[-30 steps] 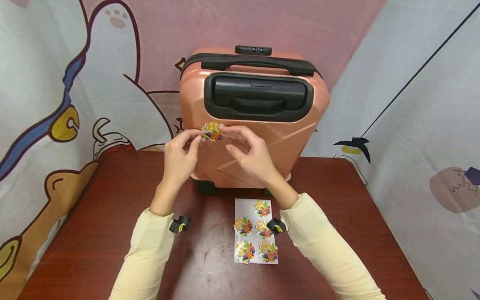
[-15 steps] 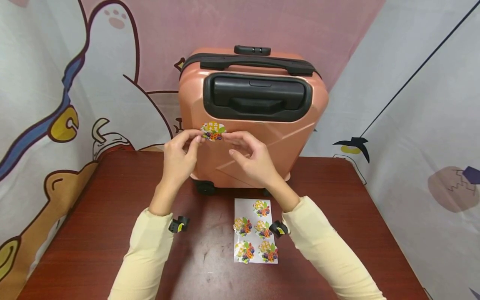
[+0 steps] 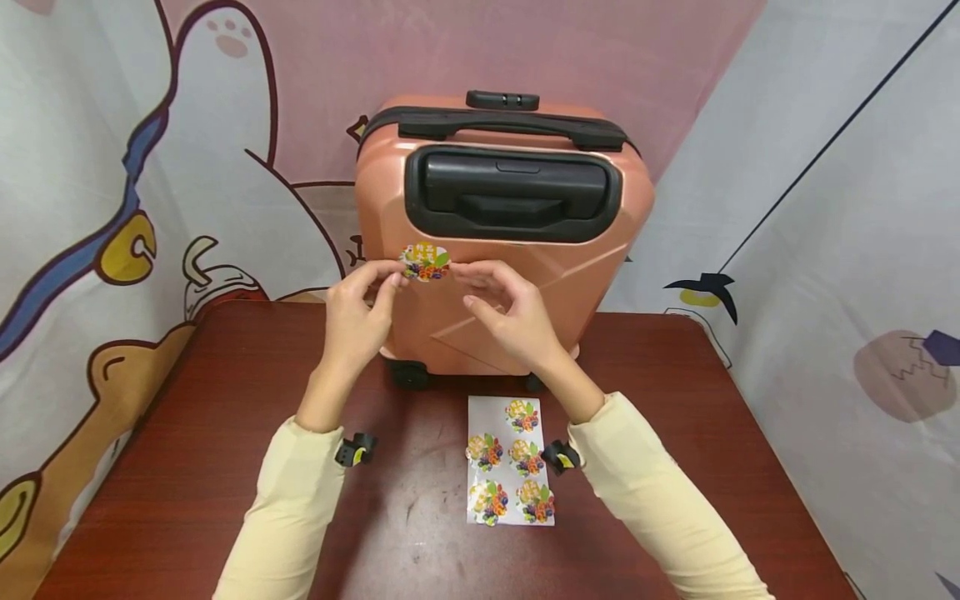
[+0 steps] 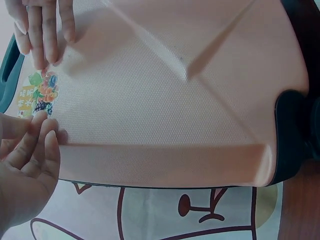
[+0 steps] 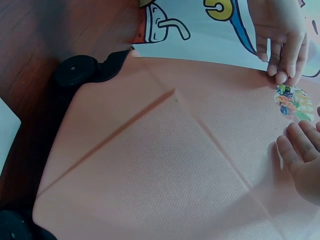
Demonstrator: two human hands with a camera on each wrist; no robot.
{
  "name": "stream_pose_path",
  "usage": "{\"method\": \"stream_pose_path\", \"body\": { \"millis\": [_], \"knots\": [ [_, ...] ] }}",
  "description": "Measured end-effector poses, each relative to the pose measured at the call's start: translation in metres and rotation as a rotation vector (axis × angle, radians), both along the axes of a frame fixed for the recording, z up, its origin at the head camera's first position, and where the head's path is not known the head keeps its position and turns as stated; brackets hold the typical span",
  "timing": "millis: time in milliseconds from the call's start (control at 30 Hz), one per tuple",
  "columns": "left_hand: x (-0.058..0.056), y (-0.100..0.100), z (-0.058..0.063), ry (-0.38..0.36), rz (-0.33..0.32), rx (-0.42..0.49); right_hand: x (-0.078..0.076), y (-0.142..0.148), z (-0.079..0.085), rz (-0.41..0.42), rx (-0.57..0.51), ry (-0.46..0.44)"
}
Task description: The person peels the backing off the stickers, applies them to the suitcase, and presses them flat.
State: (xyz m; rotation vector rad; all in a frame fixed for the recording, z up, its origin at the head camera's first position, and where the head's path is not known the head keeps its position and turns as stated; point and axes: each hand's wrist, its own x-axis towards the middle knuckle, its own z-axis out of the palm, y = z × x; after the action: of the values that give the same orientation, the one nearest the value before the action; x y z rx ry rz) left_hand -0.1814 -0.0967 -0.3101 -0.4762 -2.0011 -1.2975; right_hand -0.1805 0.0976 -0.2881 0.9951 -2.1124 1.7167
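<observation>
A fruit-patterned sticker (image 3: 425,261) with yellow lettering lies against, or just in front of, the front of a pink suitcase (image 3: 510,308), below its black handle recess. My left hand (image 3: 358,304) pinches the sticker's left edge between thumb and fingertips. On the other side, my right hand (image 3: 510,308) has its fingers extended and the thumb apart, with the fingertips at the sticker's right edge; touching or just clear, I cannot tell. Both the left wrist view and the right wrist view show the sticker (image 4: 42,92) between the two hands. On the table, a white sheet (image 3: 491,417) bears several similar stickers.
The suitcase stands upright on a dark red-brown table (image 3: 262,417), its black wheels (image 3: 410,374) at the bottom. A printed cartoon cloth (image 3: 787,208) hangs behind and on both sides. The sticker sheet lies in front of the suitcase, between the forearms.
My right hand has slid slightly to the right along the sticker to its right edge, uncovering more of it. My left hand keeps its pinch in nearly the same place.
</observation>
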Motion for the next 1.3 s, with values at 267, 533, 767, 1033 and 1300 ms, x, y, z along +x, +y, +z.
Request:
{"method": "stream_pose_path", "body": {
  "millis": [267,533,767,1033,1300],
  "knots": [
    [0.002,0.001,-0.003,-0.018,-0.009,-0.001,0.0,0.006,-0.001,-0.015,0.018,0.006],
    [0.004,0.002,-0.017,-0.07,-0.003,-0.06,0.0,0.014,-0.009,-0.065,0.031,-0.033],
    [0.007,0.009,-0.036,-0.1,-0.039,-0.058,0.002,0.022,-0.029,-0.076,0.026,-0.109],
    [0.013,0.016,-0.059,-0.178,-0.067,-0.062,0.005,0.036,-0.057,-0.107,0.038,-0.204],
    [0.017,0.024,-0.085,-0.233,-0.117,-0.129,0.01,0.057,-0.092,-0.13,0.038,-0.355]
  ]
}}
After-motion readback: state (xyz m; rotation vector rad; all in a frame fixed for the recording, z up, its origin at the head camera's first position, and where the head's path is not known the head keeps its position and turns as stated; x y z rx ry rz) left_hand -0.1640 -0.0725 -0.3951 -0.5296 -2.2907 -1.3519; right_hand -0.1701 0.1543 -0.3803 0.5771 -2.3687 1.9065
